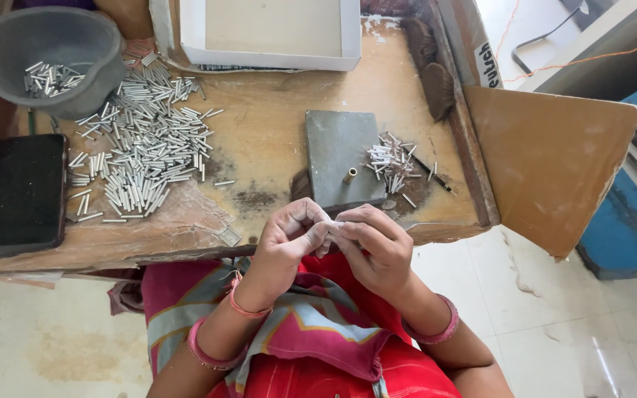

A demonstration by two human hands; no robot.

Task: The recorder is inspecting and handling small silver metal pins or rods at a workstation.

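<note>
My left hand (289,234) and my right hand (374,243) meet just below the front edge of the low wooden table (274,125), fingertips pinched together around a small pale piece (335,224) that is mostly hidden. Just beyond the hands lies a grey metal block (337,147) with a short brass peg (350,175) standing on it. A small heap of thin silver tubes (392,161) lies at the block's right side. A much larger spread of silver tubes (141,140) covers the table's left half.
A grey plastic bowl (46,51) with a few tubes stands at the back left. A black phone (25,193) lies at the left edge. A shallow white cardboard box (270,33) sits at the back. A brown cardboard flap (547,162) juts out on the right over tiled floor.
</note>
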